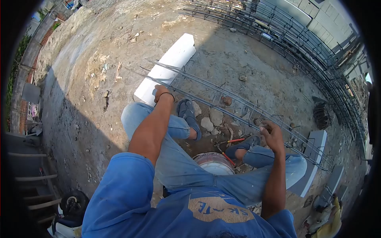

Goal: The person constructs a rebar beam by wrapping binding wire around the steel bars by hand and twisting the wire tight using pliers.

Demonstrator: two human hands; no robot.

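A narrow rebar cage point(222, 106), long bars joined by small square stirrups, lies slantwise before my knees. Its far-left end rests over a long white block point(168, 65). My left hand point(162, 93) is closed on the lower bar near that end, right beside the white block; its fingertips are partly hidden. My right hand point(273, 135) is at the middle of the cage, fingers curved and apart, with the thumb near the bar. Pliers-like tools with orange handles point(236, 140) lie on the ground between my feet.
A round container point(216, 162) stands between my legs. A grey block point(313, 158) supports the cage's right end. Broken stones point(210, 121) lie under the bars. Larger rebar cages point(305, 47) are stacked at back right, near a coil of wire point(323, 115).
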